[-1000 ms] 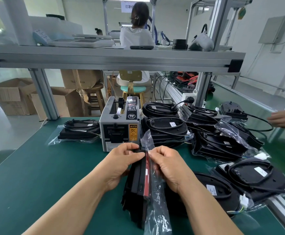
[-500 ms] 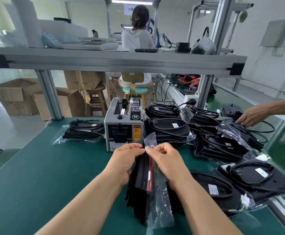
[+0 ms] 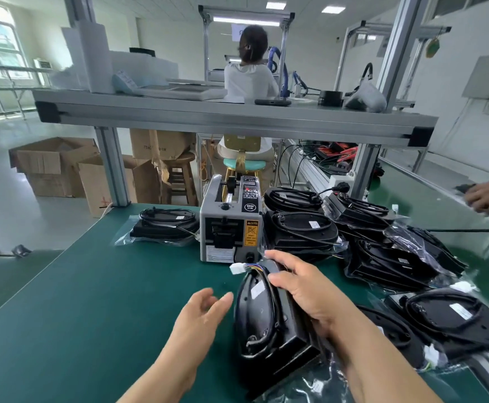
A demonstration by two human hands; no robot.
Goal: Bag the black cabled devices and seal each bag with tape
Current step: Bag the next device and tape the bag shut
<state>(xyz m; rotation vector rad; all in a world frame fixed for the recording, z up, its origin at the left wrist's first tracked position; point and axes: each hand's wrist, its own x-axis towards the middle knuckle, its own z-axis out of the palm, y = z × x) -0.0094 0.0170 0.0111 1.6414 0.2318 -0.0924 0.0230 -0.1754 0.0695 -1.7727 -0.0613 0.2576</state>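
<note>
Right hand grips black device upright; left hand relaxed, empty. Sealing step, probably; next needs tape from dispenser.

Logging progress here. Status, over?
Left hand open, free. Right hand grips black device, tilted on edge. Tape dispenser stands just beyond.

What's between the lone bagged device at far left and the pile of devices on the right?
The grey tape dispenser stands on the green mat between the lone bagged device and the pile of devices, as the head view shows.
</note>
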